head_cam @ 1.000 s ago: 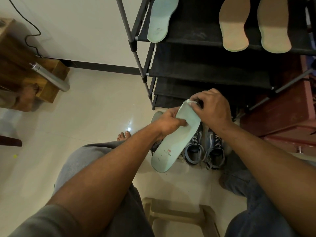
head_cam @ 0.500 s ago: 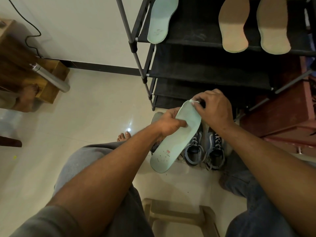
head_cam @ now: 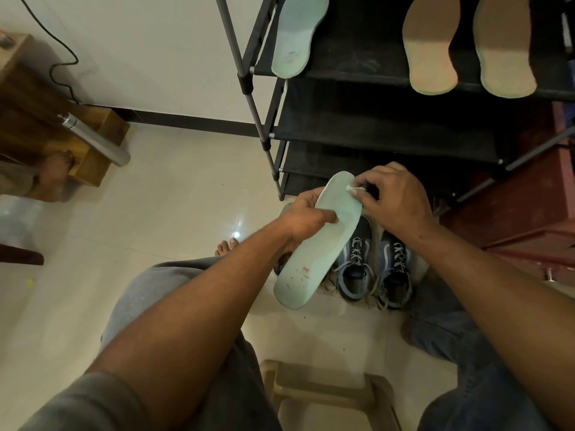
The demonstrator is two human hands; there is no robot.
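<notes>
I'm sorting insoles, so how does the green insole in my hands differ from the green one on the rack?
The held insole is in the air, left hand gripping its middle and right hand pinching a white bit at its toe; the rack insole lies untouched on a shelf, heel overhanging. The held insole shows a red heel mark; the rack insole's mark looks grey. Both are pale green, heels nearest.

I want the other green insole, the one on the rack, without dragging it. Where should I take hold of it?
Take the green insole by its rounded near end, which seems to stick out slightly past the front edge of the shelf. Come from the front, thumb above and fingers below. It lies flat, so only that overhang has room underneath.
</notes>
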